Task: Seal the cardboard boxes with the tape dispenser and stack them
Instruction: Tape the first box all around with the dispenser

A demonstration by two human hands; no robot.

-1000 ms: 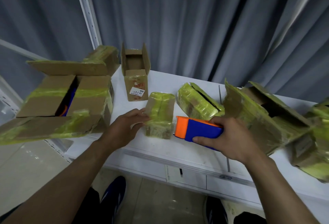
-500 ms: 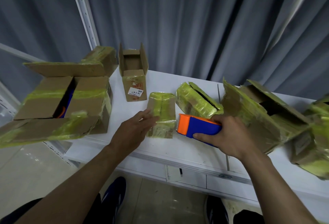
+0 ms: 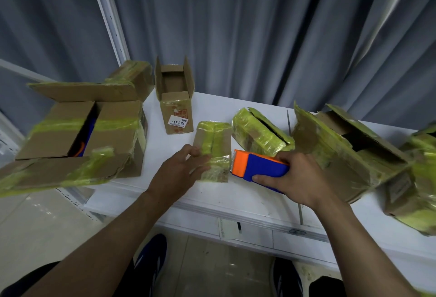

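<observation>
Head view
Left hand point(image 3: 175, 174): fingers spread flat, pressing the left face of the small taped box point(image 3: 213, 150).
Right hand point(image 3: 298, 180): wrapped around the tape dispenser point(image 3: 257, 167).
Dispenser: orange end touching the box's right edge, opposite the left fingertips.
Table point(image 3: 247, 193): white, under both.

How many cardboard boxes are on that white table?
6: a big open box far left, an upright open one behind, a small taped one centre, then three rightward. More may lie out of view.
</observation>
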